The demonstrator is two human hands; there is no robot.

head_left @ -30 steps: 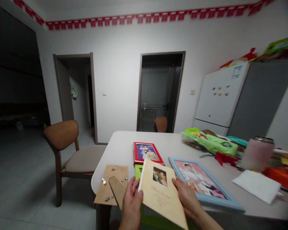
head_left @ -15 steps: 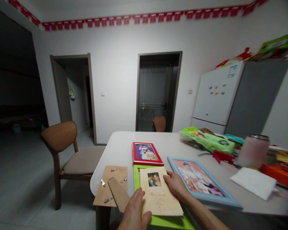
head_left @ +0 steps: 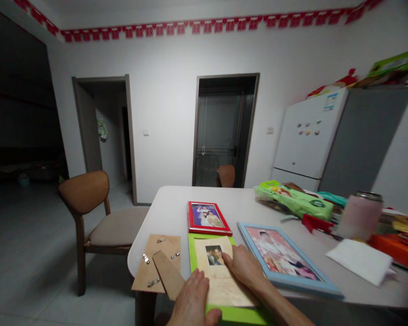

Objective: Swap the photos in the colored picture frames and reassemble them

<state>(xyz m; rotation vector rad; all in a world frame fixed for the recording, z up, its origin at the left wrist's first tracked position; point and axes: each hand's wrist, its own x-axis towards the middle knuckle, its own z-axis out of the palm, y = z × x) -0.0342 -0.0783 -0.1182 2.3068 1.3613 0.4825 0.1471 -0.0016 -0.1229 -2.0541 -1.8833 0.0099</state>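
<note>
A beige printed sheet (head_left: pixel 221 285) with a small photo of two people lies over a green picture frame (head_left: pixel 192 253), covering most of its middle. My left hand (head_left: pixel 193 296) rests at the sheet's lower left edge, fingers stretched out, thumb apart. Along the right edge, my right hand (head_left: pixel 243 267) presses on the sheet with its fingers laid flat; some fingertips are hidden. To the left is a brown backing board (head_left: pixel 156 253) with metal clips and a stand leg (head_left: pixel 168 274).
A red-framed photo (head_left: pixel 209 217) lies beyond the green frame, and a blue-framed photo (head_left: pixel 282 258) to its right. Farther right are a green wipes pack (head_left: pixel 295 201), a pink jar (head_left: pixel 360 215) and white tissue (head_left: pixel 360 260). A wooden chair (head_left: pixel 85 194) stands left of the table.
The sheet has shifted slightly left and sits lower and flatter on the green frame. My right hand has moved a little left over the sheet; my left hand slightly right.
</note>
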